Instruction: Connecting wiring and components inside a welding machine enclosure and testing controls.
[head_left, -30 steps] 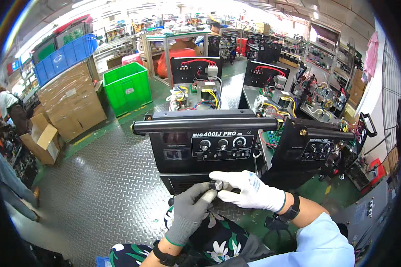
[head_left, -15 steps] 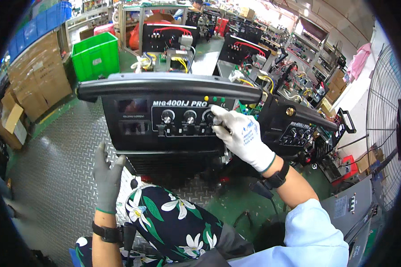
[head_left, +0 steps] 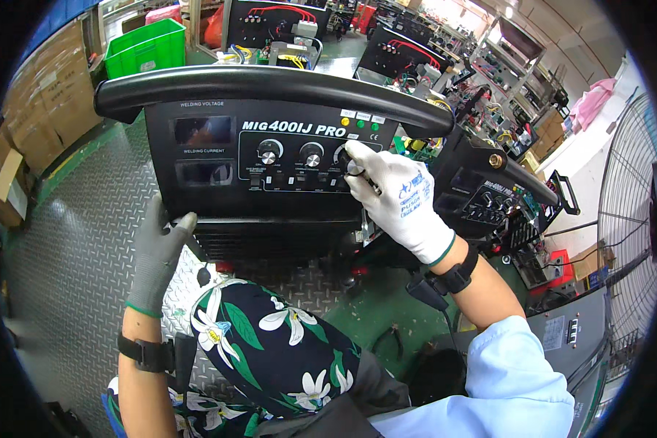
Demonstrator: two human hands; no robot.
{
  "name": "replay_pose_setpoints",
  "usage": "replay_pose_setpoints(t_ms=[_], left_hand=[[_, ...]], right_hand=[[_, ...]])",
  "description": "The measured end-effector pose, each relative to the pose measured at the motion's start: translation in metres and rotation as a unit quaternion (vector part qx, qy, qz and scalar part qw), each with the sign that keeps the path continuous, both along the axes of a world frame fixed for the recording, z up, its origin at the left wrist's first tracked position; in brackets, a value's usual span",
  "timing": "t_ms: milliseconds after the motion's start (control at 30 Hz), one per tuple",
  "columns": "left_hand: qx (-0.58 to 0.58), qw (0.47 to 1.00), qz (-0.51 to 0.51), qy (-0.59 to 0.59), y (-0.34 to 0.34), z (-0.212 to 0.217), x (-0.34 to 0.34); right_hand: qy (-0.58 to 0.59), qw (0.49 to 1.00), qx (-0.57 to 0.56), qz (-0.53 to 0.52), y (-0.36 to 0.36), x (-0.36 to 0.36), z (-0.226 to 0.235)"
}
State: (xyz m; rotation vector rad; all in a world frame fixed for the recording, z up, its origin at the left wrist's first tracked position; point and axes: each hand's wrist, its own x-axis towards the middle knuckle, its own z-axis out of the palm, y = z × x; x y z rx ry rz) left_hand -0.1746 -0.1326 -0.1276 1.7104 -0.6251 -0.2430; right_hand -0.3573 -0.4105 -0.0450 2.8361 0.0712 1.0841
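Observation:
A black welding machine (head_left: 292,202) faces me, with a thick handle (head_left: 270,82) along its top and two dark display windows at the left of its panel. My right hand (head_left: 404,197), in a white glove, pinches the rightmost control knob (head_left: 355,168) between thumb and fingers, which mostly cover it. To its left are a middle knob (head_left: 312,155) and a left knob (head_left: 269,152), both untouched. My left hand (head_left: 157,255), in a grey glove, is at the panel's lower left corner, thumb and fingers apart. Its fingertips are partly hidden, so contact with the edge is unclear.
A second welding machine (head_left: 482,197) stands close on the right, and opened units with exposed wiring (head_left: 409,66) are behind. At the back left are a green bin (head_left: 146,51) and cardboard boxes (head_left: 51,95). A large fan (head_left: 631,212) is at far right.
The machine looks larger and higher in my view. My left hand has come up against or very near the panel's lower left corner. The right hand stays at the same knob.

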Motion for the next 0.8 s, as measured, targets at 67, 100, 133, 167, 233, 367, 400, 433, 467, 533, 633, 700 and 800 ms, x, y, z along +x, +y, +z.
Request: replay_pose_setpoints(t_ms=[67,100,133,167,233,367,400,433,467,533,633,700,800], left_hand=[[-0.02,1.0,-0.011,0.003,0.0,0.006,0.003],[-0.04,0.999,-0.023,0.006,-0.001,0.008,0.005],[-0.041,0.999,-0.023,0.006,-0.003,0.01,0.007],[-0.077,0.997,-0.018,-0.004,-0.006,0.011,0.009],[-0.112,0.994,-0.013,0.008,-0.011,0.023,0.008],[-0.125,0.991,-0.017,0.043,-0.013,0.037,0.012],[-0.108,0.993,-0.028,0.039,-0.012,0.039,0.014],[-0.089,0.995,-0.04,0.035,-0.01,0.04,0.015],[-0.09,0.995,-0.039,0.034,-0.01,0.041,0.016],[-0.09,0.994,-0.051,0.021,-0.012,0.037,0.019],[-0.084,0.994,-0.06,0.021,-0.014,0.028,0.027],[-0.071,0.996,-0.056,0.015,-0.012,0.032,0.025],[-0.046,0.998,-0.047,0.009,-0.011,0.04,0.021]], right_hand=[[0.0,1.0,-0.005,-0.006,0.001,0.001,0.0],[-0.008,1.0,-0.011,-0.004,0.002,0.002,0.0],[-0.015,1.0,-0.017,-0.003,0.003,0.003,0.0],[-0.014,1.0,-0.018,-0.002,0.003,0.004,-0.001],[-0.016,1.0,-0.025,-0.005,0.002,0.005,-0.001],[-0.005,0.999,-0.035,-0.002,0.001,0.004,0.001],[-0.001,0.999,-0.039,-0.012,0.002,0.004,0.002],[0.002,0.999,-0.042,-0.021,0.004,0.003,0.003],[0.001,0.999,-0.043,-0.02,0.004,0.004,0.003],[-0.026,1.0,0.006,0.004,0.002,0.006,0.0],[0.003,1.0,0.015,-0.012,0.0,0.004,0.003],[0.003,1.0,-0.002,-0.005,-0.003,0.004,0.0],[-0.006,1.0,-0.016,0.005,-0.003,0.005,0.0]])
